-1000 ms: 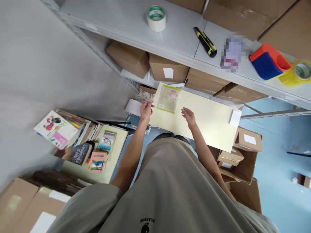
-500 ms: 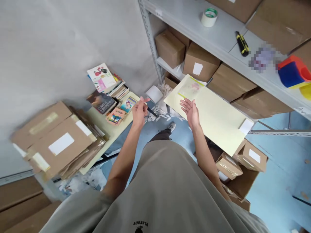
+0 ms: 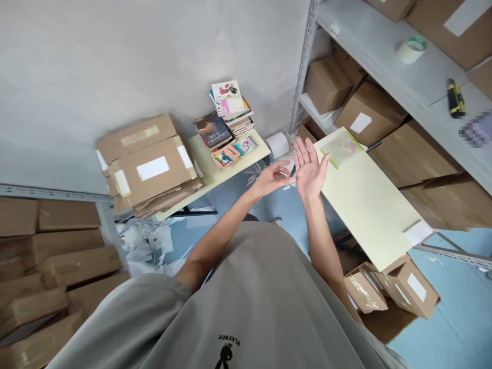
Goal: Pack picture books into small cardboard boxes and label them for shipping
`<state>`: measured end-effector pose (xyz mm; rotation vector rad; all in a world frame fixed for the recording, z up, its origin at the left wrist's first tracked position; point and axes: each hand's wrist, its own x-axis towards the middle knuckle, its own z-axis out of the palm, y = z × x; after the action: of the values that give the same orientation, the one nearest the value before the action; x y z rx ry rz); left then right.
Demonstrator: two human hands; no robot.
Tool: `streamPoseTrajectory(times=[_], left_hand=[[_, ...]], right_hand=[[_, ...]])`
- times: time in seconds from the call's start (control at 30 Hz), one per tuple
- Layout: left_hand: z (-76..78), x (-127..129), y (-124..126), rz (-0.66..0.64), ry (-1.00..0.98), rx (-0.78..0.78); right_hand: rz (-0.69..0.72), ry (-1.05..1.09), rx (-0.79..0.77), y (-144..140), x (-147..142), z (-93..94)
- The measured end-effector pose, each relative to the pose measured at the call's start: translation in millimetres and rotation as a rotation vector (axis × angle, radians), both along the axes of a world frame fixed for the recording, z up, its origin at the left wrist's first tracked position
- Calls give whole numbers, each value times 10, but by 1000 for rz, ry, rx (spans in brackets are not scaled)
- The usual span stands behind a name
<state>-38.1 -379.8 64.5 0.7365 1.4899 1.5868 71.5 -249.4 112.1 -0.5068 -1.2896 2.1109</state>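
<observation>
In front of my body my right hand (image 3: 309, 171) is raised with the palm showing and the fingers stretched, holding nothing. Close beside it, my left hand (image 3: 271, 178) has its fingers apart and loosely curved, also with nothing in it. To the right lies a pale yellow table (image 3: 369, 200) with a translucent, green-edged plastic folder (image 3: 342, 147) at its far end and a white block-like item (image 3: 418, 232) near its other end. Left of my hands, small picture books (image 3: 226, 156), a dark book (image 3: 213, 129) and a stack of books (image 3: 229, 100) rest on another pale table (image 3: 215, 173).
Flattened cardboard boxes (image 3: 149, 159) are piled on the left table. A grey shelf (image 3: 388, 48) at the right bears cartons, a tape roll (image 3: 411, 50) and a yellow-black utility knife (image 3: 455, 98). Open cartons (image 3: 409, 287) stand below the right table. White scraps (image 3: 148, 238) lie on the floor.
My view has turned left, so the tables and shelf appear farther right. My hands have come closer together; the left has gone from pointing to loosely spread, and the right palm has turned up.
</observation>
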Motion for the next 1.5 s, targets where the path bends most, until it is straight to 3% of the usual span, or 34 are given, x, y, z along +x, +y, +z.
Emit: streamPoseTrajectory(times=[0.17,0.4,0.57,0.73,0.83,0.97,1.07,1.2,1.27,1.37,1.5], left_hand=[[-29,-172,-458,55,-26,76],[-251,-837,-1428,194,10,115],[-592,-1431,-2434,343,168,-47],[-905,-2115,-3626,615,513,-430],[-1000,-2357,-4118,606,604,-550],[-962,-2431,-4359,467,685,-590],[-799,-2476,-4402,406,759,-585],[-370,-2750,-4604,592,768,-472],[-35,-2925,-4801,764,763,-358],[602,-3047,-5120,1078,839,-280],[1390,-2917,-5381,1490,857,-102]], right_hand=[[72,58,-43,-478,-464,111],[172,53,-50,-1421,-1249,24],[226,-42,-123,-2258,-1988,-447],[177,-638,-331,-2963,-2519,-1068],[167,-759,-400,-3208,-2707,-1265],[94,-769,-424,-3319,-2912,-1263],[90,-645,-385,-3327,-3070,-1099],[216,-397,-213,-3337,-3315,-677],[306,-308,-112,-3342,-3417,-422],[368,-229,18,-3325,-3486,-133],[341,-208,104,-3204,-3458,-94]])
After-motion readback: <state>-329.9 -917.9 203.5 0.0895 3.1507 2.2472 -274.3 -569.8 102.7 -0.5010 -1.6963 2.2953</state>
